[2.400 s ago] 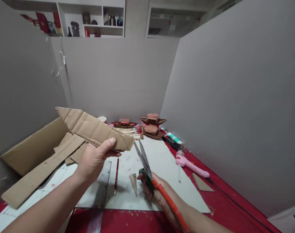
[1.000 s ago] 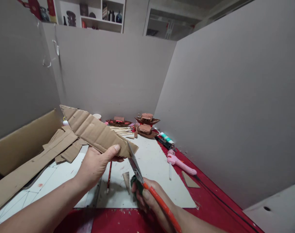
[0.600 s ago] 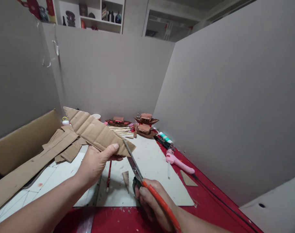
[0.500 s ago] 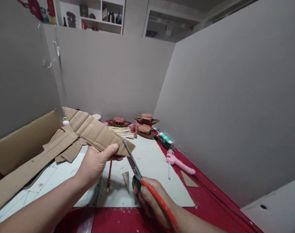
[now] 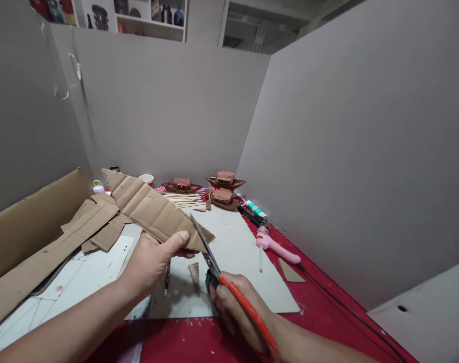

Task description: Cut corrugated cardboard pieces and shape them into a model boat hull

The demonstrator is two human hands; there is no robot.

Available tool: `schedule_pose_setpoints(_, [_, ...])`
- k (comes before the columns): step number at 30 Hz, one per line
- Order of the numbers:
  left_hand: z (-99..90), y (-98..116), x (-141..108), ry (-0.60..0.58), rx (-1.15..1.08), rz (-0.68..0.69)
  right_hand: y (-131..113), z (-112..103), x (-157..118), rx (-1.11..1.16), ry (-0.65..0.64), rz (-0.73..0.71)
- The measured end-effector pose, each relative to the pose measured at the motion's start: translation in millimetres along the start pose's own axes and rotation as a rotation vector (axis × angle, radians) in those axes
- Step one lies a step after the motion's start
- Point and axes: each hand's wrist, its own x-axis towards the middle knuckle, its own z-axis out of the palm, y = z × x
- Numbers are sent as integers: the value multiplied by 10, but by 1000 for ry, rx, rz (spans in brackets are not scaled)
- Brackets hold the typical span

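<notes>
My left hand (image 5: 153, 257) grips a creased, boat-shaped piece of cardboard (image 5: 146, 204) along its lower edge, thumb on top. In my right hand (image 5: 240, 307) is a pair of scissors (image 5: 211, 259) with orange handles; its fingers are closed round them. The blades cross the cardboard near its pointed right end, one blade lying over the top face. Something dark green shows at the scissors' other handle. Beneath, on the white board (image 5: 248, 272), lie a small cardboard offcut (image 5: 194, 275) and a pencil (image 5: 167, 280), partly hidden by my left hand.
Cardboard strips (image 5: 70, 237) lie left beside a cardboard box (image 5: 36, 201). At the back stand brown model boats (image 5: 223, 197) near thin wooden sticks (image 5: 184, 200) and a white cup (image 5: 146, 179). A pink glue gun (image 5: 278, 247) with a cord rests on the red cloth, right. Grey partitions surround the table.
The cardboard has tilted slightly, its right tip lower. The scissors stay at that end with their blades still across it. The whole view has shifted a little.
</notes>
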Motion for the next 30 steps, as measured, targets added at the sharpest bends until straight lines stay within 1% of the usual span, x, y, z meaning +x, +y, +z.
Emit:
schedule_pose_setpoints(2, [-14,1,3,-24,-2,3,-3,14,-7,-5,17,-1])
schedule_pose_setpoints(3, [-24,1,8,-18,-12,9,-1,24,-9,-3,25,-1])
schedule_pose_setpoints(8, [-61,3,34,146,-91,140,27,55,10,-24,27,-22])
schedule_pose_setpoints(10, [-47,1,29,168,-53,139,21,37,31,-69,0,-38])
schedule_pose_setpoints(13, [-1,-18,13,174,-8,102,-19,-11,51,-143,-29,-48])
schedule_pose_setpoints(16, [25,-53,17,153,-28,101,-58,-41,45,-166,-34,-34])
schedule_pose_setpoints(20, [10,-99,35,127,-90,57,-57,-6,15,-89,-27,0])
schedule_pose_setpoints(22, [0,-115,34,94,-114,20,-41,30,7,-50,13,32])
schedule_pose_setpoints(25, [-22,-131,35,-1,-152,2,-9,61,24,-5,71,85])
schedule_pose_setpoints(27, [-47,-135,51,-50,-170,-4,22,45,52,35,116,110])
schedule_pose_setpoints(30, [-96,-124,90,-76,-171,-35,86,-30,92,93,195,123])
